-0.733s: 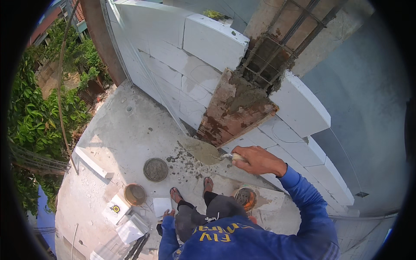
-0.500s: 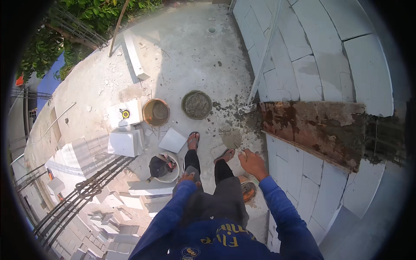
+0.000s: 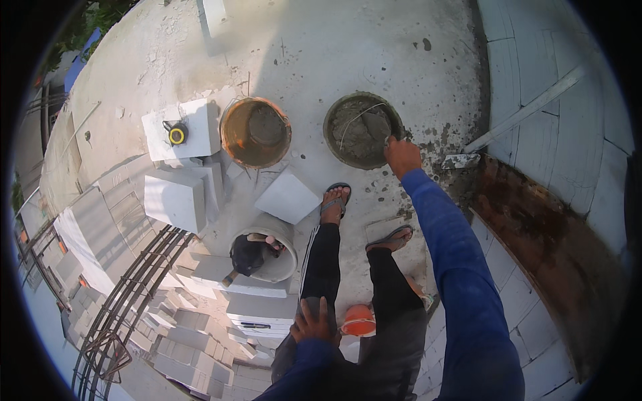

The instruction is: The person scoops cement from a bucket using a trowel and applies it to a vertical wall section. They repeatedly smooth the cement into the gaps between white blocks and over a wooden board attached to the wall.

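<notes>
Two bare hands show: the right hand [image 3: 403,157] is at the right rim of a round, dark bucket [image 3: 338,153], its grip seemingly clamped on the handle of a grey metal trowel [image 3: 378,125], though the fingers hide most of that handle. The left hand [image 3: 313,322] rests on the dark-trousered left leg [image 3: 321,267], fingers spread and holding nothing. The trowel's blade lies inside the bucket against wet grey mortar [image 3: 354,139]. It should feel stiff and fairly light bare, heavier once loaded; the handle is the place to hold, since a wet blade would be slippery. The mortar looks soft and thick, likely to slide off a tilted blade. A thin wire bail [image 3: 354,118] arches over the bucket's mouth and could snag an edge. An orange-stained bucket [image 3: 234,134] stands apart to the left; to the right, spattered concrete floor [image 3: 441,100] gives room before the white block wall [image 3: 535,100].
</notes>
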{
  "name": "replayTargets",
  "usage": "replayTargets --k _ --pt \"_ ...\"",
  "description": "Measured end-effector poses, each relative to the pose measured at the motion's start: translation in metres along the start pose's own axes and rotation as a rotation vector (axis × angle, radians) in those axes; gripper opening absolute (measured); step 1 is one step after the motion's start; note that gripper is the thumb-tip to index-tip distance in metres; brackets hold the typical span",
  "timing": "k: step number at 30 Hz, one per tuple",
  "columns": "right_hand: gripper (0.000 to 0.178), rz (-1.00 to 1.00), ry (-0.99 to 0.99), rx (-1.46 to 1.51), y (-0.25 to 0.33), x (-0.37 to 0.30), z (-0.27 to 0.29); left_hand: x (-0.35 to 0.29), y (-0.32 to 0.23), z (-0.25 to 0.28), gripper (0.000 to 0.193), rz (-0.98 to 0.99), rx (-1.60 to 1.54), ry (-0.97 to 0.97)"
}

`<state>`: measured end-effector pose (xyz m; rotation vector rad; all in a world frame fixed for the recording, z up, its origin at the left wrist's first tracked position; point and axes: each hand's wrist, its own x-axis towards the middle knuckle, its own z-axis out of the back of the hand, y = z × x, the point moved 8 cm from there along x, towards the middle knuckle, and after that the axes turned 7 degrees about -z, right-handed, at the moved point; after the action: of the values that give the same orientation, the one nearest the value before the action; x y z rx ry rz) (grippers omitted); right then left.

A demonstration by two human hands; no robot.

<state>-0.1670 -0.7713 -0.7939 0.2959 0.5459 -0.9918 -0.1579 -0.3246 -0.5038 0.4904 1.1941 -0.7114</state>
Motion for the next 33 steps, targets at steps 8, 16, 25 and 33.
replayTargets --k 8,16,25,33 --pt "0.049 -0.073 0.210 0.454 0.017 -0.004 -0.071 0.000 -0.001 0.012 0.105 -0.032 0.047 -0.111" --pt "0.057 -0.016 0.282 0.754 -0.003 -0.036 -0.069 -0.005 -0.010 0.005 0.108 -0.047 0.195 -0.165" --pt "0.049 -0.093 0.107 0.842 -0.062 -0.115 -0.036 -0.006 -0.019 0.004 0.118 -0.051 0.339 -0.152" --pt "0.040 -0.247 -0.074 0.840 -0.122 -0.366 0.237 0.003 -0.038 0.042 0.121 -0.053 0.172 -0.040"
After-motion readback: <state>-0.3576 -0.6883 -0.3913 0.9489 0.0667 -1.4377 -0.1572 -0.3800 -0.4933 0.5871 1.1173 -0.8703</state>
